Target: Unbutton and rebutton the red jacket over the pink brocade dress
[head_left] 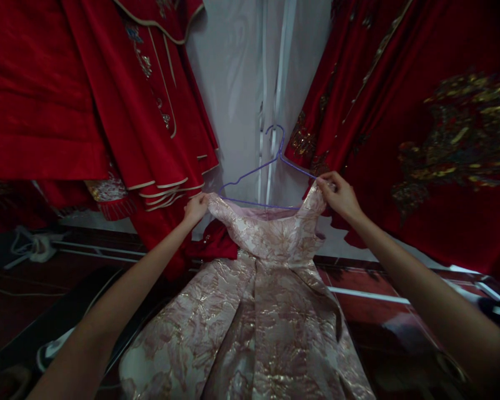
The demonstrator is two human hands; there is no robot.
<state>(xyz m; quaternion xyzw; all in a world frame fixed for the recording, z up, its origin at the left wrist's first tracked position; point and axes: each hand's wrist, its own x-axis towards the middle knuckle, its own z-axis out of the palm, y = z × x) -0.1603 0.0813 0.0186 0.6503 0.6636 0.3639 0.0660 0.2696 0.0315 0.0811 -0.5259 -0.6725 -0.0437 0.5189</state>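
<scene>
A pale pink and gold brocade dress point(275, 283) hangs in front of me on a thin purple wire hanger point(250, 174). My left hand point(196, 208) is closed on the dress's left shoulder strap. With thumb and fingers, my right hand point(339, 194) pinches the right strap beside the hanger's end. The hanger's hook points up before a white door or cabinet front. Below the bodice the wide skirt spreads down to the bottom of the view, where its hem is cut off.
Red garments point(150, 111) with pale piping hang at the left. Red garments with gold embroidery point(458, 133) hang at the right. Behind the hanger is a white double door point(229, 83) with vertical edges. A metal rack bar point(370, 295) crosses low over the reddish floor.
</scene>
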